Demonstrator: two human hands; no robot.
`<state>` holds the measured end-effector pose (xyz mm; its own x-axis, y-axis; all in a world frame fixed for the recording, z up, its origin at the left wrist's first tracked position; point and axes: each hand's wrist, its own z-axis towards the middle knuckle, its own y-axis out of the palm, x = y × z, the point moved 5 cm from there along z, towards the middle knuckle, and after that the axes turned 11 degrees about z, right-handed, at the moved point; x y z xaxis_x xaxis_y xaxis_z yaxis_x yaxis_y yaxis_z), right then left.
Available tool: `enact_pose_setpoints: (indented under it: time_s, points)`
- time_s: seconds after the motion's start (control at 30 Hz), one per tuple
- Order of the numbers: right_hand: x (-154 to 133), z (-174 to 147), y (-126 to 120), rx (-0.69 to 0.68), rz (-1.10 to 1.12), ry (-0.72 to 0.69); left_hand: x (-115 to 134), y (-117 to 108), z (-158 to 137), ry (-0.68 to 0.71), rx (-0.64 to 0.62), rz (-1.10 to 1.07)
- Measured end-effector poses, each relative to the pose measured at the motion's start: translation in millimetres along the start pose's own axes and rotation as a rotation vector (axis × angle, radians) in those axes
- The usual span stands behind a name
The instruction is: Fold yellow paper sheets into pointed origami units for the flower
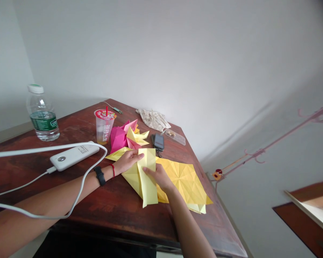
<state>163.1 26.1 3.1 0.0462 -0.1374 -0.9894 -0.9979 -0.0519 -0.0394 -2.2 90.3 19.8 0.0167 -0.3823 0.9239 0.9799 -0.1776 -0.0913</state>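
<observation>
A pale yellow sheet of folding paper (150, 186), folded into a long strip, is held over the table between my two hands. My left hand (128, 160) pinches its left edge near the top, thumb on the front. My right hand (159, 175) grips the right edge lower down, thumb pressed on the face and fingers hidden behind. Beneath lie more pale yellow paper (133, 178) and a creased deeper yellow sheet (180, 179), on the right. Just beyond my left hand sit folded magenta paper pieces (118, 139) and a pointed light yellow one (136, 136).
On the dark wooden table (104, 215) stand a water bottle (44, 118) and a drink cup (104, 127). A white power bank (74, 156) has a cable looping over my left forearm. Farther back are a small black device (158, 142), a cloth (153, 120) and a clear plastic case (175, 137).
</observation>
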Motion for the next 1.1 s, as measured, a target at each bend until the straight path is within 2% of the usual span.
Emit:
enact_pose_setpoints:
  time_s: [0.07, 0.1, 0.27, 0.4, 0.57, 0.77, 0.93, 1.1]
  points:
    - [-4, 1, -7, 0.085, 0.058, -0.05, -5, 9, 1, -0.067, -0.225, -0.066]
    - [-5, 1, -10, 0.121, 0.096, -0.073, -6, 11, 1, -0.1, -0.282, -0.086]
    - [-3, 6, -22, 0.233, 0.335, -0.142, -14, 11, -4, -0.243, -0.328, -0.096]
    - [-4, 7, -20, 0.243, 0.438, -0.18, -17, 22, -15, -0.306, -0.404, -0.153]
    - [-2, 6, -15, 0.276, 0.399, -0.226, -21, 33, -25, -0.323, -0.447, -0.157]
    - [2, 5, -14, 0.313, 0.27, -0.254, -23, 32, -24, -0.345, -0.421, -0.131]
    - [4, 6, -14, 0.285, 0.275, -0.241, -19, 31, -24, -0.358, -0.41, -0.143]
    - [3, 7, -19, 0.36, 0.25, -0.293, -16, 34, -28, -0.372, -0.464, -0.198]
